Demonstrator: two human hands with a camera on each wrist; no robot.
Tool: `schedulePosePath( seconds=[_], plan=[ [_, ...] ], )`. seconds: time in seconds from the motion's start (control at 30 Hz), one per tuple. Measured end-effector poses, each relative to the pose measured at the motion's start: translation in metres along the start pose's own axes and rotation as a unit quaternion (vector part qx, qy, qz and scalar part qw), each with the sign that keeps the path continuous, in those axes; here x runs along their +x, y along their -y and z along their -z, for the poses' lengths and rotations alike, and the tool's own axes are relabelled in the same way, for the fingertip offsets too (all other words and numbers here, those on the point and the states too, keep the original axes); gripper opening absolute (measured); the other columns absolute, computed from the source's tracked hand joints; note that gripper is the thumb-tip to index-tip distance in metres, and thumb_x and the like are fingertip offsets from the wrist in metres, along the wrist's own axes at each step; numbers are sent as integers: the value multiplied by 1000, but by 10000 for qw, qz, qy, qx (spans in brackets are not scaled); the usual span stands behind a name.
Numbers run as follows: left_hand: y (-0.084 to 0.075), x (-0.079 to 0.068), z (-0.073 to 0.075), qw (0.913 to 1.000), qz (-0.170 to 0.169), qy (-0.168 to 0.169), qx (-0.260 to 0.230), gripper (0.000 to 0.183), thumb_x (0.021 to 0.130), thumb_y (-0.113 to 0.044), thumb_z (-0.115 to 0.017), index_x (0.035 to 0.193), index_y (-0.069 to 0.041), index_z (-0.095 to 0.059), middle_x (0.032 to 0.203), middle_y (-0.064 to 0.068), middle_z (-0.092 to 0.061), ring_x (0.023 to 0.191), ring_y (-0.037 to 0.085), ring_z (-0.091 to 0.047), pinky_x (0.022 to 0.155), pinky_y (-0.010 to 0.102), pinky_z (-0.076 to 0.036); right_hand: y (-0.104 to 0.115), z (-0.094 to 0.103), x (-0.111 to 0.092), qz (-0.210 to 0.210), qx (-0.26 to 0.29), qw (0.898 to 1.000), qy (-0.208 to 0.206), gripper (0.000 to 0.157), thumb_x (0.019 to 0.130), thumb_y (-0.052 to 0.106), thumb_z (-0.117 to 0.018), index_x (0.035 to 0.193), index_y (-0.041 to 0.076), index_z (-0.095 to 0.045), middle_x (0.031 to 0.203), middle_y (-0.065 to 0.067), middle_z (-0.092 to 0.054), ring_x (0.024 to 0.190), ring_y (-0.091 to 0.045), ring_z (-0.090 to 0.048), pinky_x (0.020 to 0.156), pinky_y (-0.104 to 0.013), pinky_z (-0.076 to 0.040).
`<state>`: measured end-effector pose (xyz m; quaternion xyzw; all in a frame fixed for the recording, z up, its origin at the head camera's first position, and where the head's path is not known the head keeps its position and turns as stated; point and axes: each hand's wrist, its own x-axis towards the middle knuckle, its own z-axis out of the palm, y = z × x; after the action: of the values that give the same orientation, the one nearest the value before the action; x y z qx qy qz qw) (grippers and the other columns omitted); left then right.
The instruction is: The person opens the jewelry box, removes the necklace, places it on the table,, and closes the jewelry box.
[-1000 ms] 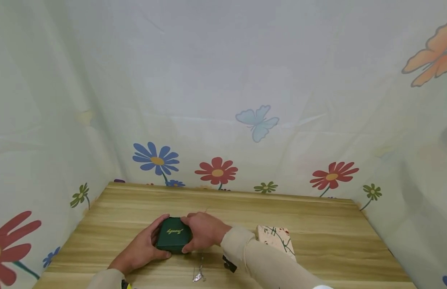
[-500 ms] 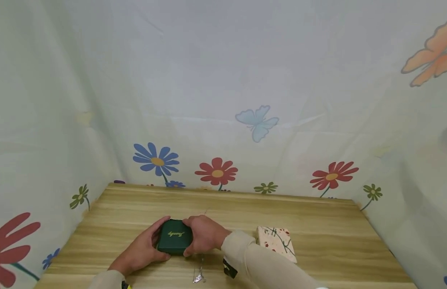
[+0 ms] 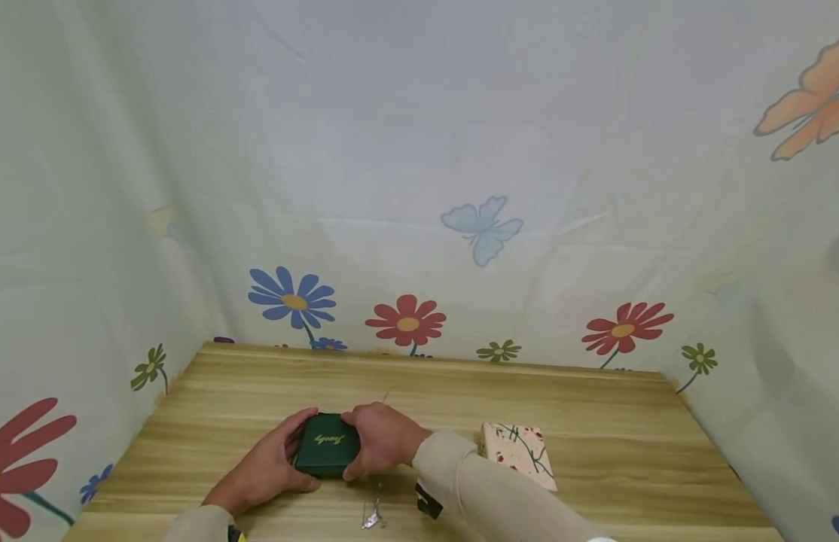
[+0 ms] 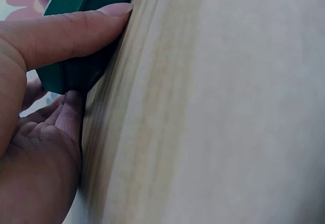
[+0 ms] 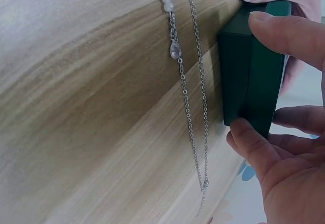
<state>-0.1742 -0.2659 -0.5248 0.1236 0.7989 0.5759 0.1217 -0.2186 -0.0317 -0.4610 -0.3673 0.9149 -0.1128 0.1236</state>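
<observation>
A dark green jewelry box point(image 3: 327, 444) with gold lettering on its lid sits on the wooden table between both hands, and its lid is down. My left hand point(image 3: 266, 467) grips its left side, thumb along the front wall and fingers behind, as the left wrist view also shows around the green box point(image 4: 76, 74). From the other side my right hand point(image 3: 387, 436) holds the box by its right edge, thumb at the front and fingertips at the back. Beside it a silver chain necklace point(image 5: 185, 92) with clear beads lies on the table, partly under the right hand in the head view.
To the right lies a cream square box point(image 3: 521, 455) with a red and green floral pattern, partly covered by the right sleeve point(image 3: 501, 482). The wooden tabletop point(image 3: 596, 406) meets a flower-printed curtain point(image 3: 406, 256) at the back and sides.
The top of the jewelry box sits slightly lower in view than a second ago, and the right hand has shifted down a little with it. Both hands keep their hold; the necklace stays put.
</observation>
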Motion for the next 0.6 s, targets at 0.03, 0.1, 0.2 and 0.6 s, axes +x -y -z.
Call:
schedulePosePath(
  seconds=[0.03,0.1,0.2,0.6],
  plan=[
    [-1,0,0,10000,31,-6,14,121,66,-5,-97,163,-5,-24,166,28,-31,155,49,-30,119,43,-42,0,0,0,-1,-25,10000,5,86,76,46,-92,147,11,-58,127,3,-71,103,-4,-63,94,-18,-53],
    [-2,0,0,9999,120,-10,21,122,67,-8,-98,164,-5,-24,167,27,-31,155,49,-30,120,45,-40,0,-1,0,12,-102,9999,4,86,76,46,-92,147,11,-58,124,4,-71,101,-3,-63,93,-18,-53],
    [-3,2,1,9998,220,12,16,123,68,-12,-98,164,-6,-22,168,27,-29,155,49,-28,120,47,-39,1,-2,0,53,-239,9997,-15,85,76,45,-92,147,10,-58,122,3,-71,99,-4,-62,93,-19,-53],
    [-6,1,0,9992,387,9,81,121,67,-11,-97,164,-7,-25,169,26,-28,155,49,-29,120,51,-38,3,-5,-2,95,-441,9990,-43,86,77,46,-91,148,12,-57,126,2,-68,102,-6,-63,94,-19,-53]
  ],
)
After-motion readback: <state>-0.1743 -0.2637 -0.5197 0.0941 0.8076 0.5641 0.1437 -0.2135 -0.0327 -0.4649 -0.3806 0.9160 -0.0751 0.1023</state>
